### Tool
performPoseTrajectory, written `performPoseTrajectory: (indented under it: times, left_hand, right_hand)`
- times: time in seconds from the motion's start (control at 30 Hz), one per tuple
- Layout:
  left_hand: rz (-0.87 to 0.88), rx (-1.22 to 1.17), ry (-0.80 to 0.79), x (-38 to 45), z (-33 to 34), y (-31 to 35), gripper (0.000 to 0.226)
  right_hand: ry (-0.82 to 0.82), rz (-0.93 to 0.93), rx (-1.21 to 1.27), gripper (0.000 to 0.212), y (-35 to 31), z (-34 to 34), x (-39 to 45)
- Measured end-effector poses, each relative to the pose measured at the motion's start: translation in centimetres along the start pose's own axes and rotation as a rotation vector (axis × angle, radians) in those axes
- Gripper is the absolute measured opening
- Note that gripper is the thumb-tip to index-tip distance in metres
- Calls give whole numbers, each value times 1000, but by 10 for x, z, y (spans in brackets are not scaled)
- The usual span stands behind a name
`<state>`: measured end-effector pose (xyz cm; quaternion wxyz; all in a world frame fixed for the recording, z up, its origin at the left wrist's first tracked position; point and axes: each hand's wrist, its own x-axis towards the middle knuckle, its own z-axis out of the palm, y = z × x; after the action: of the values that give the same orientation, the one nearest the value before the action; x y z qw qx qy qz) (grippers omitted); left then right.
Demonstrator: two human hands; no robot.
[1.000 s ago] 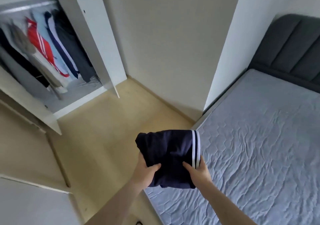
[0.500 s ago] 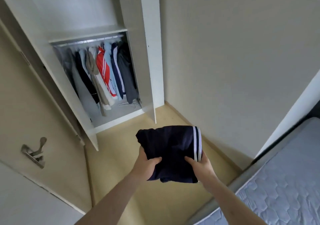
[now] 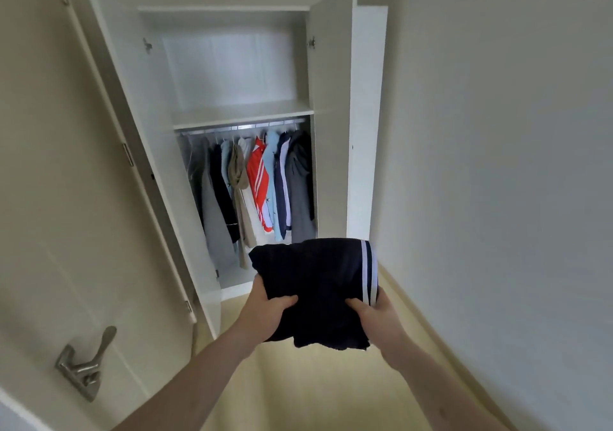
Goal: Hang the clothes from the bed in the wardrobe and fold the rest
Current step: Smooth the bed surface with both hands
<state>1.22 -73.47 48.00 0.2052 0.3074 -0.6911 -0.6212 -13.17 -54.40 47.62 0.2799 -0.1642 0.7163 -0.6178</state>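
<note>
Left hand (image 3: 270,308) and right hand (image 3: 378,314): I grip the folded navy garment (image 3: 315,284) before the wardrobe (image 3: 331,99). Risk: loose hem slipping, fold unravelling.

folded garment (image 3: 318,281) before open wardrobe (image 3: 331,99), door (image 3: 66,231) left

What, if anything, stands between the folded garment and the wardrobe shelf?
Nothing visible. Both hands, left and right, grip the folded garment facing the wardrobe; its doors stand open, and the shelf above the hanging clothes shows bare.
</note>
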Motion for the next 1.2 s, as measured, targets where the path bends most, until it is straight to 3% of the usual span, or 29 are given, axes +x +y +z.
performPoseTrajectory:
  times: [0.2, 0.33, 0.77, 0.93, 1.1, 1.2]
  left_hand:
    - [71, -37, 96, 77, -42, 44, 79]
    - [110, -69, 159, 143, -84, 69, 72]
    - [153, -124, 131, 356, -229, 140, 65]
    - [144, -169, 93, 426, -260, 162, 69]
    - [126, -157, 164, 506, -284, 190, 59]
    - [137, -161, 210, 562, -294, 210, 68]
  right_hand:
    - [-91, -51, -55, 41, -67, 44, 92]
    - [-132, -109, -57, 41, -112, 84, 156]
    - [-119, -169, -23, 39, -229, 236, 347]
    - [-124, -189, 25, 26, -263, 269, 414]
    - [-126, -235, 63, 27, -300, 297, 496]
    - [-168, -257, 89, 30, -324, 312, 550]
